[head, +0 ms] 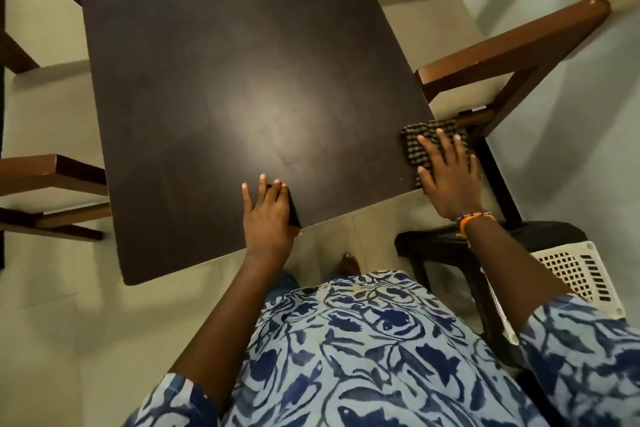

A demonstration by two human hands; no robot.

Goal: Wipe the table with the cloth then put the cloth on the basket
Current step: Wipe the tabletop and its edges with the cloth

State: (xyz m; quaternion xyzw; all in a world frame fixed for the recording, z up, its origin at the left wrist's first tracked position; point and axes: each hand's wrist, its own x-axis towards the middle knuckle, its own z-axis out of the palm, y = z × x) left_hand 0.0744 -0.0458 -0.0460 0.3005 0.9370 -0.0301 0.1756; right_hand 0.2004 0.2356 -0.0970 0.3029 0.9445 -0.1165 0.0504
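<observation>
A dark brown table (242,87) fills the middle of the view. At its near right corner lies a brown and cream checked cloth (420,135), partly over the edge. My right hand (446,173) presses flat on the cloth, fingers spread. On the table's near edge rests my left hand (268,215), fingers apart and flat on the top, holding nothing. A white perforated basket (581,274) stands on a dark stool at the lower right, partly hidden by my right arm.
Wooden chairs with cream seats stand on both sides: one at the right (502,55), two at the left (45,135). A black stool (450,243) sits under the basket. Pale floor tiles (52,322) surround the table. A bare foot (349,263) shows below the table edge.
</observation>
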